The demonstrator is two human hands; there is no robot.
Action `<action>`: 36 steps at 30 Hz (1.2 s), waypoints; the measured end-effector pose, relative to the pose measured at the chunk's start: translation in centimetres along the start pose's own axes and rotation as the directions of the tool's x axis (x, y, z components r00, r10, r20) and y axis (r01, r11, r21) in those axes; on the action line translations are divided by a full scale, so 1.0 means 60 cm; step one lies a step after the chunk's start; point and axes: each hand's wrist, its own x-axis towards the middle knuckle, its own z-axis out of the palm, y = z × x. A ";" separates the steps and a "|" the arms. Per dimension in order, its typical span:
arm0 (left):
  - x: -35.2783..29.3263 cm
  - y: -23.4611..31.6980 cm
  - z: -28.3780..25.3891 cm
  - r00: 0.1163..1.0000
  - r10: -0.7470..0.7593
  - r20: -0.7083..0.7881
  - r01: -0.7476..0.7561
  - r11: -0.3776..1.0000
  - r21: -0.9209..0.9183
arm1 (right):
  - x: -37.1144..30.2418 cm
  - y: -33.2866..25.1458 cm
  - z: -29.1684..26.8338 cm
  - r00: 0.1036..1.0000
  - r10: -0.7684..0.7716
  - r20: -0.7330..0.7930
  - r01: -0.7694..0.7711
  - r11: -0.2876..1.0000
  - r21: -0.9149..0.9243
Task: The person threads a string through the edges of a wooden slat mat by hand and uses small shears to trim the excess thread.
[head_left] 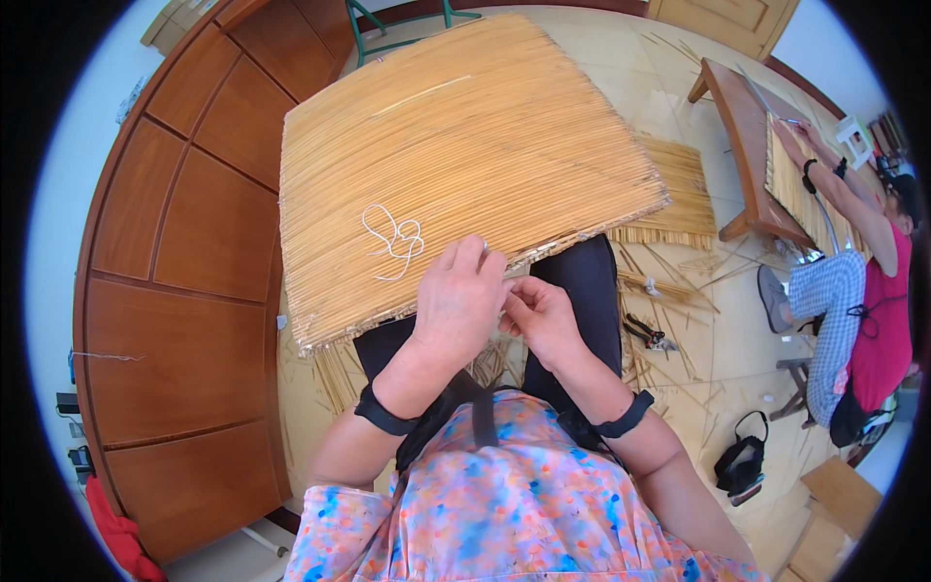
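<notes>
From where I stand, 2 bent forearms angle inward, bringing the hands close at the near edge of the straw mat point(465, 136), which lies over the knees. The left hand point(461, 299) is back-up, knuckles raised and fingers curled under; I can't tell what they grip. Just beside it, the right hand point(545, 322) has its thumb and forefinger bent close together, any hold unclear. White cord point(396, 242) loops loosely on the mat.
</notes>
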 end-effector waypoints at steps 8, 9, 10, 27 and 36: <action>0.007 0.007 0.013 0.994 -0.076 0.075 0.068 0.992 0.102 | 0.008 0.013 -0.012 0.999 -0.040 0.031 0.043 0.995 -0.093; 0.007 0.006 0.015 0.994 -0.079 0.071 0.072 0.993 0.089 | 0.009 0.015 -0.015 0.997 -0.061 0.047 0.066 0.992 -0.108; 0.008 0.005 0.015 0.994 -0.083 0.068 0.077 0.994 0.077 | 0.008 0.015 -0.015 0.997 -0.061 0.046 0.066 0.993 -0.103; 0.005 -0.028 -0.003 0.972 -0.217 0.087 0.232 0.943 -0.240 | 0.000 -0.005 -0.016 0.999 -0.014 0.052 0.016 0.999 -0.047; -0.037 -0.035 -0.031 0.990 -0.131 -0.051 0.113 0.955 -0.274 | 0.004 -0.021 -0.014 0.996 0.086 -0.024 -0.085 0.995 0.061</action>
